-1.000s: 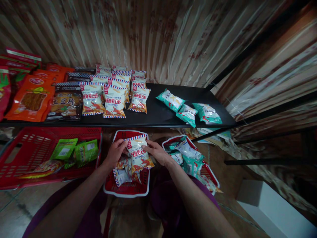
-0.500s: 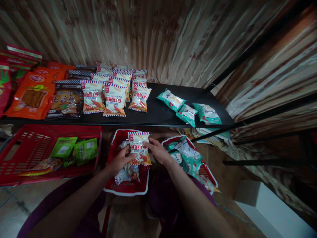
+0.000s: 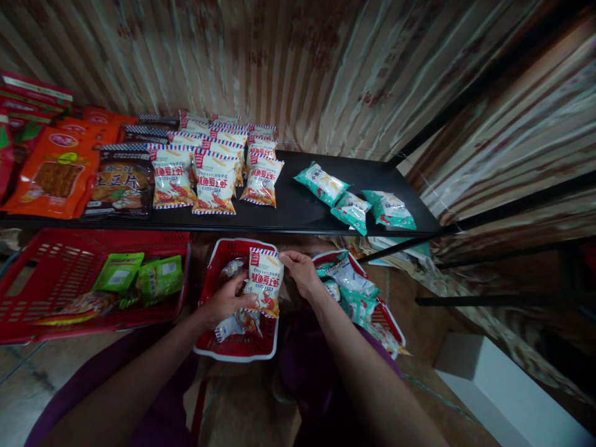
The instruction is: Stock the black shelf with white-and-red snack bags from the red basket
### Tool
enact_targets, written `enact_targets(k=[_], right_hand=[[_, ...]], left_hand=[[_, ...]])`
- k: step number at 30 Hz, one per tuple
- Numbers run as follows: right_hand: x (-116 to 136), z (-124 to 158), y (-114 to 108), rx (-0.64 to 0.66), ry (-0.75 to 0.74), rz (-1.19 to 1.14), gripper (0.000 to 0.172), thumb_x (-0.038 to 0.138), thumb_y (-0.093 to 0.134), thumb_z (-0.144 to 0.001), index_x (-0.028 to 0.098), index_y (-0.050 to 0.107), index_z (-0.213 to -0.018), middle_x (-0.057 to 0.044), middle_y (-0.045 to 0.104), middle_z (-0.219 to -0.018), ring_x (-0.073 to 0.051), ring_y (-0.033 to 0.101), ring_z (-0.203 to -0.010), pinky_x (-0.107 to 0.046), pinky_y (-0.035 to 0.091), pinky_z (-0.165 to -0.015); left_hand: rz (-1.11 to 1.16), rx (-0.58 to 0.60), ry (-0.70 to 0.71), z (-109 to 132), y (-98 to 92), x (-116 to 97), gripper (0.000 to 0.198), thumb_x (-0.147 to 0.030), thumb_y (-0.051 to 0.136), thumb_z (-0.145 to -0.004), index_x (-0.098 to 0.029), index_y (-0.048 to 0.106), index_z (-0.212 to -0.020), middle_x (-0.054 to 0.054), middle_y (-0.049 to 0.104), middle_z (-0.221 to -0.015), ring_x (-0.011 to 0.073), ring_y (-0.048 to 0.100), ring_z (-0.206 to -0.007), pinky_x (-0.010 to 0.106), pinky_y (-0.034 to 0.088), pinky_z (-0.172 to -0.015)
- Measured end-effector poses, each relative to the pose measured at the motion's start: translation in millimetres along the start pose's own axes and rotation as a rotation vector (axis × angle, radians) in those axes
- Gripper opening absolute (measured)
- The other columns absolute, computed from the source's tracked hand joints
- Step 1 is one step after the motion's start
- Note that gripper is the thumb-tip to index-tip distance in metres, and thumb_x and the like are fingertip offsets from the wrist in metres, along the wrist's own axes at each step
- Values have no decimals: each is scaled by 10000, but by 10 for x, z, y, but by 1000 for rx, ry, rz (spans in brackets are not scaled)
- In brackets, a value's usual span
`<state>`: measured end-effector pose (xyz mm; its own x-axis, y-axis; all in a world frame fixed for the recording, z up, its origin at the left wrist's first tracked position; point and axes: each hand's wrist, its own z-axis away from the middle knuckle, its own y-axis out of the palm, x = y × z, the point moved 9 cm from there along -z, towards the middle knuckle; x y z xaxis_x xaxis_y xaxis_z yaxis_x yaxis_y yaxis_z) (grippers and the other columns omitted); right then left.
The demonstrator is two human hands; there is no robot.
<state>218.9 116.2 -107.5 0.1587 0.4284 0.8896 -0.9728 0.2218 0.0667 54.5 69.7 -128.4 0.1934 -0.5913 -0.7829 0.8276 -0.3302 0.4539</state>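
A white and orange snack bag (image 3: 265, 280) with striped ends is held upright over the middle red basket (image 3: 242, 357). My left hand (image 3: 230, 300) grips its lower left side, thumb across the front. At its upper right corner, my right hand (image 3: 299, 271) pinches the edge between thumb and fingers. More bags of the same kind (image 3: 233, 326) lie in the basket below, partly hidden by my left hand. Similar snack bags (image 3: 215, 183) stand in rows on the black shelf (image 3: 298, 214) ahead.
Teal snack bags (image 3: 321, 183) lie at the shelf's right; orange packets (image 3: 58, 174) and a dark potato-chip packet (image 3: 121, 183) stand at left. A left red basket (image 3: 28, 304) holds green packets (image 3: 118, 272). A right basket (image 3: 393, 326) holds teal bags. A white box (image 3: 503, 385) sits on the floor.
The held bag has shifted slightly right and tilted a little. My right hand has moved up from its side to the top right corner. My left hand keeps its hold.
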Motion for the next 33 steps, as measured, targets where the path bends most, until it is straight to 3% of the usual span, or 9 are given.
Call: enact_targets(k=[5,19,26,33], right_hand=[[-21,-23,-82,-109,6,-64,287,420,755,-512,175,654,-624,24,614,-560,-112,497,-519,-240,378,-512],[-111,-90,-260,-207,70,-159,210,328,756,-570,186,613,-630,12,640,-567,-119,540,-506,-247,431,-503],[-200,-106,-261,-196,122,-148,170,279,745,-584,187,603,-602,15,619,-530,-112,518,-474,-238,412,-465],[-331,-139,-243,-198,172,-162,147,230,735,-592,200,591,-594,13,619,-511,-136,535,-486,-268,445,-497]], left_hand=[[-24,-104,54,-25,-100,-74,609,-292,773,-613,-155,540,-1160,126,606,-1191,249,585,-1058,359,449,-903],[-22,-34,-19,76,-113,-138,544,-357,753,-647,-136,569,-1109,111,670,-1012,227,657,-884,335,504,-774],[-70,-52,6,109,-127,-207,468,-437,737,-653,-126,641,-990,108,684,-994,210,647,-853,282,515,-685],[-78,-27,-26,169,-66,-252,437,-405,743,-648,-129,638,-970,110,694,-966,206,652,-805,272,519,-634]])
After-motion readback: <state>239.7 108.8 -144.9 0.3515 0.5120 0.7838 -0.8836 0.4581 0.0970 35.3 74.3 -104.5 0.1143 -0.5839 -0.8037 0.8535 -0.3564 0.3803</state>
